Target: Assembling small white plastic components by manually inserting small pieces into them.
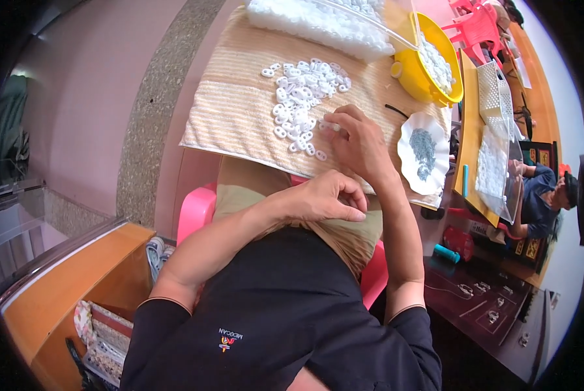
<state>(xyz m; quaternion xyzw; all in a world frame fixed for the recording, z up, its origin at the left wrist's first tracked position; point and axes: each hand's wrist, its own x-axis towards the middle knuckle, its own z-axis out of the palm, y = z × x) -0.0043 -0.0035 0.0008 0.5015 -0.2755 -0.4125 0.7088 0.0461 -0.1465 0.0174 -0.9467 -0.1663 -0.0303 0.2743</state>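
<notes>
On the striped towel (240,85) lies a loose pile of small white oval plastic pieces with two holes (298,98). My right hand (360,143) is at the pile's near right edge, thumb and fingers closed on one white two-holed piece (332,126), which the fingertips partly cover. My left hand (328,197) hangs over my lap, just short of the towel's front edge. Its fingers are curled toward the thumb, and whatever they hold is hidden. Right of my right hand is a white scalloped dish (406,153) with a heap of small grey bits (423,153) in it.
A clear bin (318,32) full of white pieces stands at the back. Beside it, a yellow bowl (406,75) holds more pieces. A short black strip (396,111) lies near the dish. Another person (543,195) sits at a table to the right, by a clear tray (494,169).
</notes>
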